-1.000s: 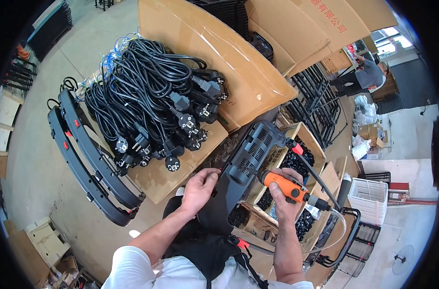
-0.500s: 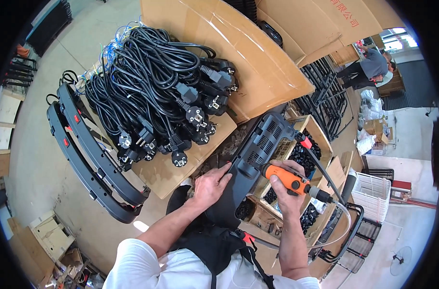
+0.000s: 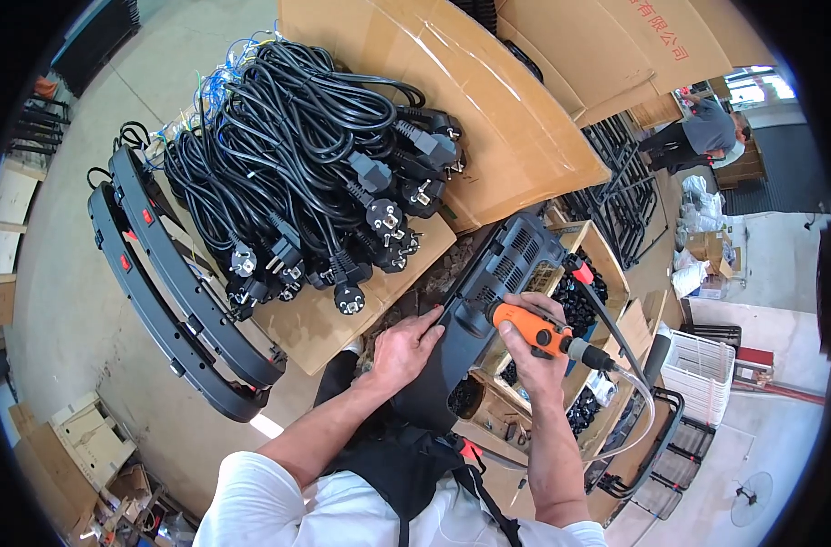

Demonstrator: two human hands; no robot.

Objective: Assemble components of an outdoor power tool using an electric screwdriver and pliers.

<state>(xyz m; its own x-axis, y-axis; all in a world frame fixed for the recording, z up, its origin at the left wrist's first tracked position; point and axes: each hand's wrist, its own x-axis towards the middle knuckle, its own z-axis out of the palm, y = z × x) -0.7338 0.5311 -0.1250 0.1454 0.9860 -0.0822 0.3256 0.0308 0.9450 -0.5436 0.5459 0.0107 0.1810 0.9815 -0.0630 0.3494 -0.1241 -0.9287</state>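
Note:
A long black plastic housing (image 3: pixel 460 344) with vent slots slants across in front of me. My left hand (image 3: pixel 404 354) grips its left edge, thumb and index finger lying on the top. My right hand (image 3: pixel 540 357) is closed around an orange air screwdriver (image 3: pixel 530 328), from whose back end a clear hose (image 3: pixel 653 401) trails. The tool lies nearly level, its front end at the housing beside the vents. The bit's tip is too small to make out.
Black power cords (image 3: pixel 292 137) with plugs are heaped on cardboard (image 3: pixel 317 334) at the left. Two curved dark parts with red switches (image 3: pixel 147 216) stand beside them. Wooden trays of small black parts (image 3: pixel 581 412) lie under the tool. Far right, a person (image 3: pixel 707 128) bends near metal frames.
The screwdriver and my right hand have shifted slightly left and up. My left hand stays on the housing's edge. The view has moved a little.

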